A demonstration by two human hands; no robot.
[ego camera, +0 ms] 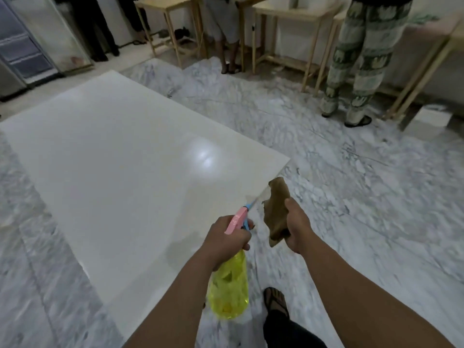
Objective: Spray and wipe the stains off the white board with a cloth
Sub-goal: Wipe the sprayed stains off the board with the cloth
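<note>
A large white board (120,156) lies flat on the marble floor, with a bright glare spot near its right side. My left hand (226,241) grips a yellow spray bottle (229,290) by its pink and blue trigger head, nozzle aimed over the board's right edge; a thin jet of spray leaves it. Just right of the bottle, my right hand (298,227) holds a crumpled brown cloth (276,209) in the air above the floor beside the board's edge.
Several people stand at the back, one in patterned trousers (356,59) at the right. Wooden tables (173,23) line the far wall, and a glass-fronted cabinet (22,46) stands at the far left. My sandalled foot (275,301) is on the floor by the board's near corner.
</note>
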